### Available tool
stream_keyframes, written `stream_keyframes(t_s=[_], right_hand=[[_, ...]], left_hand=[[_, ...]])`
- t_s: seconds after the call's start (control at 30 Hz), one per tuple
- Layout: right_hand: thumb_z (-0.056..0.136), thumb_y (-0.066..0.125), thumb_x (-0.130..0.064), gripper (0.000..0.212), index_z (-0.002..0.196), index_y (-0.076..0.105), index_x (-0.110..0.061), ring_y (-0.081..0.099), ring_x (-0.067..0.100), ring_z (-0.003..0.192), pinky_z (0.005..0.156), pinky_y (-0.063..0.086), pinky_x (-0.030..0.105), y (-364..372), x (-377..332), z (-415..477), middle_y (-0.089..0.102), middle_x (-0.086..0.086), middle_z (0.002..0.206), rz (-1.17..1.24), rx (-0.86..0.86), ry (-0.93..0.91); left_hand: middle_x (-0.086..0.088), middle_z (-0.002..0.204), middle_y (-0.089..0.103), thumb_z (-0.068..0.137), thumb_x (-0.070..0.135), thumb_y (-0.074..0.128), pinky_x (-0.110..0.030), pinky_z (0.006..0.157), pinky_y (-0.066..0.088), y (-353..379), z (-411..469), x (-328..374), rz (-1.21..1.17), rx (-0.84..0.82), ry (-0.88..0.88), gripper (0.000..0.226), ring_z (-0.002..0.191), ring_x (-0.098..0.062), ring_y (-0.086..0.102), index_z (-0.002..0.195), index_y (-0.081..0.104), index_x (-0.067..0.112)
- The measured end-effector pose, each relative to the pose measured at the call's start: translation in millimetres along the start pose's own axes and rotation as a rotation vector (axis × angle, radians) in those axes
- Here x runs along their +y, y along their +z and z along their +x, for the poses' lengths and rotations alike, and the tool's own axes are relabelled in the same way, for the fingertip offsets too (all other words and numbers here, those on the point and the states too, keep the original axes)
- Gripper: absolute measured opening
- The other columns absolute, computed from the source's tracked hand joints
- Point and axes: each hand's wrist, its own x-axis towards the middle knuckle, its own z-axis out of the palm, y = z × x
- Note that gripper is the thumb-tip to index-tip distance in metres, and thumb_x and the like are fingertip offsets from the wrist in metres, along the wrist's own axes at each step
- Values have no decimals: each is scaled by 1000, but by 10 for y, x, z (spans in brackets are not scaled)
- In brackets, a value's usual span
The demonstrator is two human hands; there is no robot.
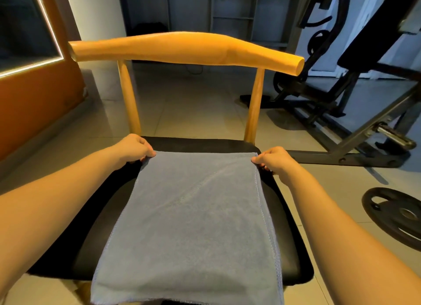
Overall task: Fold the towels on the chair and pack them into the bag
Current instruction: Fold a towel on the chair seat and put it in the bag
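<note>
The chair holds the blue towel flat on its seat, near edge hanging off, so it could slide down or fold crooked if the left hand and right hand, each pinching a far corner, do not pull the same.

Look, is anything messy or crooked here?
Nothing really. The grey towel lies flat on the chair, with its near end hanging over the seat's front. The left hand and right hand pinch its far corners.

Black-seated chair carries a flat grey-blue towel.
</note>
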Motion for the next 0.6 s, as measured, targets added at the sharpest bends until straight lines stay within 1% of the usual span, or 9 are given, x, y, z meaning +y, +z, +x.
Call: stream_keyframes(t_s=[0.07,0.13,0.2,0.3,0.4,0.43,0.5,0.53,0.6], right_hand=[[97,68,-16,12,99,68,-3,59,21,80,64,47,31,64,-4,96,61,11,88,-31,30,4],[99,65,-20,12,93,66,-10,62,24,83,71,52,36,162,19,180,60,9,83,-124,90,-34],[100,63,-27,19,84,62,-18,61,22,81,70,52,36,243,47,217,61,5,80,-262,184,-84],[96,68,-35,21,89,64,-16,65,24,82,65,51,36,222,9,215,65,5,83,-283,225,-81],[92,73,-32,27,98,64,-7,60,20,67,54,46,30,41,-92,147,64,9,81,-214,104,-21],[92,73,-29,27,100,64,-5,58,18,63,53,46,28,-18,-126,87,63,9,79,-210,33,3],[92,74,-29,26,94,66,-4,58,16,59,55,48,26,-91,-193,-62,64,10,76,-280,-97,46],[92,75,-31,27,91,66,-5,59,16,58,54,50,24,-96,-212,-132,65,9,75,-336,-143,52],[89,77,-34,29,92,68,-6,61,15,55,54,51,24,-73,-210,-211,67,8,74,-410,-187,54]], left_hand=[[-15,73,71,96,15,69,-33,67,51,36,17,-37,48,30,43,18,74,-27,69,86,73,1],[-10,79,70,96,18,70,-35,71,50,100,35,-46,118,137,107,16,82,-26,67,85,70,8],[-7,81,69,97,22,69,-36,72,50,156,51,-49,167,229,137,15,83,-24,65,86,67,12],[-4,80,68,98,28,68,-38,71,54,231,79,-101,254,261,159,17,78,-21,64,86,64,18],[0,83,67,97,32,69,-40,73,56,281,69,-115,316,296,209,16,78,-19,62,87,62,20],[1,87,66,95,32,71,-39,74,56,300,50,-101,341,327,256,15,80,-19,62,90,62,20],[2,99,63,93,32,74,-37,81,55,352,13,-59,382,372,404,15,90,-18,60,99,66,21],[3,104,62,93,34,73,-38,86,55,381,-6,-35,411,359,488,16,95,-17,58,103,67,23],[5,113,64,94,41,69,-38,93,53,450,-41,22,483,254,594,22,105,-16,57,111,70,26]])
